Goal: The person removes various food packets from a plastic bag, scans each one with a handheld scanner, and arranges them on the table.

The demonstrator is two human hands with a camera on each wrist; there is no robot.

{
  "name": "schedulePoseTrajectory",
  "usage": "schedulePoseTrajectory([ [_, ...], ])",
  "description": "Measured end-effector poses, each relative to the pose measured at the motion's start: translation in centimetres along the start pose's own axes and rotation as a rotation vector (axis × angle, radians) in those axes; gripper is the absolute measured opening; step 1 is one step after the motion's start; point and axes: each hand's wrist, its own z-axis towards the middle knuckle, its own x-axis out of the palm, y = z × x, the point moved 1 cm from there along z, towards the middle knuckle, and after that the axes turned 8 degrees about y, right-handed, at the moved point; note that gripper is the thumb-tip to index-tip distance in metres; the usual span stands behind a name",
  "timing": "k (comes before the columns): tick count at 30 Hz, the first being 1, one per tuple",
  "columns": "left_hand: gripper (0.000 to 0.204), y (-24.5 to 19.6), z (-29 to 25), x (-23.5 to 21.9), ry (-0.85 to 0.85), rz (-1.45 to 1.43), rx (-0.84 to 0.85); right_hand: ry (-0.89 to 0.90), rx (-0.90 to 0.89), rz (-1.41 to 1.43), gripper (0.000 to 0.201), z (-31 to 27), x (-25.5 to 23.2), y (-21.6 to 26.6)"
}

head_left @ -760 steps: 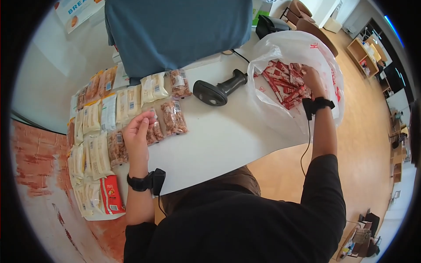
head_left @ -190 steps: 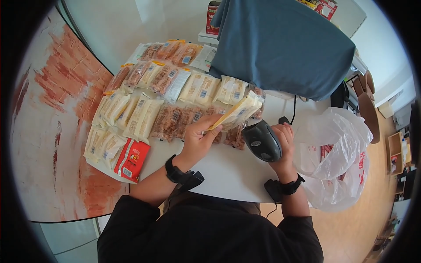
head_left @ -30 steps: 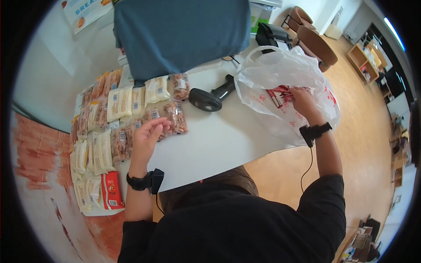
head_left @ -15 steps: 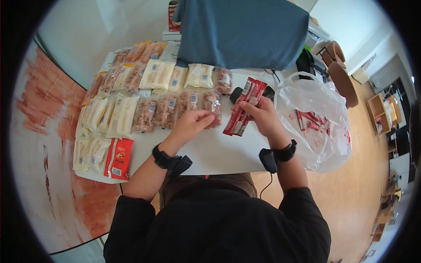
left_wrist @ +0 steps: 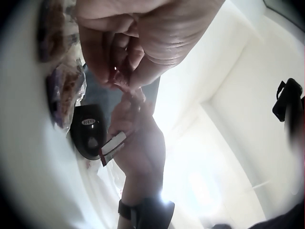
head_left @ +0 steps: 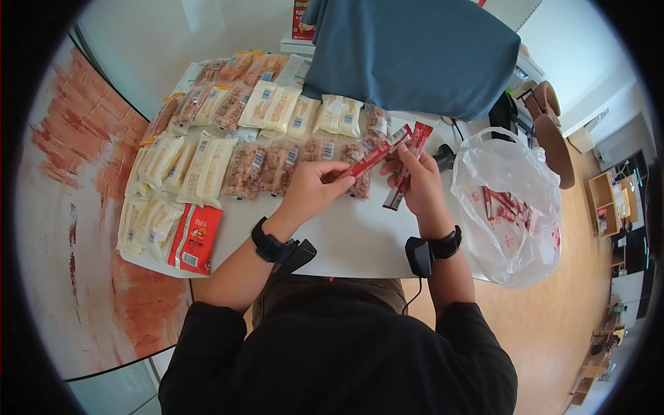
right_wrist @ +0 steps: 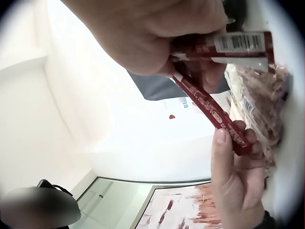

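In the head view the left hand [head_left: 311, 192] pinches the near end of a slim red sachet [head_left: 366, 162]. The right hand [head_left: 420, 185] holds the far end of that sachet and grips more red sachets [head_left: 395, 195], which stick out above and below its fingers. The right wrist view shows one red stick [right_wrist: 209, 109] stretched between both hands, and a second packet with a barcode [right_wrist: 243, 43] in the right hand. A white plastic bag [head_left: 484, 257] stands at the right with several red sachets [head_left: 508, 206] inside. The black scanner [left_wrist: 89, 131] lies beyond the right hand.
Rows of cream packs [head_left: 207, 166] and brown packs [head_left: 279, 166] cover the left and back of the white table [head_left: 304, 242]. A red pack [head_left: 196, 238] lies at its front left corner. Blue-grey cloth [head_left: 415, 55] drapes something behind; brown chairs [head_left: 553, 149] stand beyond the bag.
The right hand has come out of the bag with red sachets and moved left to mid-table. The left hand, earlier empty, now holds one sachet's end. The head view has shifted.
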Motion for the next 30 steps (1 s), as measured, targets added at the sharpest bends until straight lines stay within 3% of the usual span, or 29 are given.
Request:
schedulePoseTrajectory([
  [5, 0.024, -0.3, 0.2, -0.8, -0.119, 0.108, 0.146, -0.038, -0.014, -0.078, 0.022, 0.6, -1.5, -0.9],
  [23, 0.032, -0.6, 0.2, -0.3, -0.026, 0.237, 0.234, 0.042, -0.027, -0.015, 0.019, -0.8, -0.7, -0.3],
  [26, 0.036, 0.6, 0.4, -0.2, 0.058, -0.009, 0.071, 0.062, -0.054, 0.012, 0.021, -1.0, -0.5, -0.1],
  [30, 0.036, 0.3, 0.4, -0.1, 0.009, 0.044, 0.130, 0.012, -0.063, -0.053, 0.024, -1.4, -0.7, 1.2],
])
